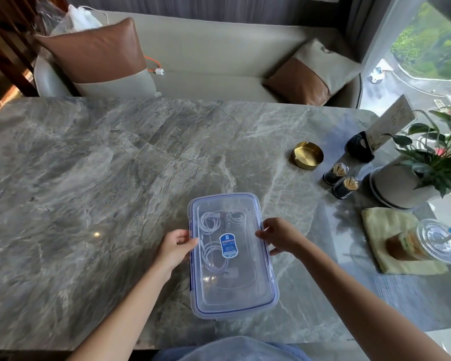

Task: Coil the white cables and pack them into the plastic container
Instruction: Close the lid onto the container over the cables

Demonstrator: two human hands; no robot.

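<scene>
Head view: left hand (176,247), right hand (279,237) grip opposite long edges of the container (235,290).

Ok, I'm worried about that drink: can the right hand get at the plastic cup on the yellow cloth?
Probably yes. The right hand grips the right edge of the container, and only bare table lies between it and the plastic cup on the yellow cloth. It must let go first.

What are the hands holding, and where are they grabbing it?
Both hands hold the clear rectangular plastic container: the left hand grips its left long edge, the right hand its right long edge.
</scene>
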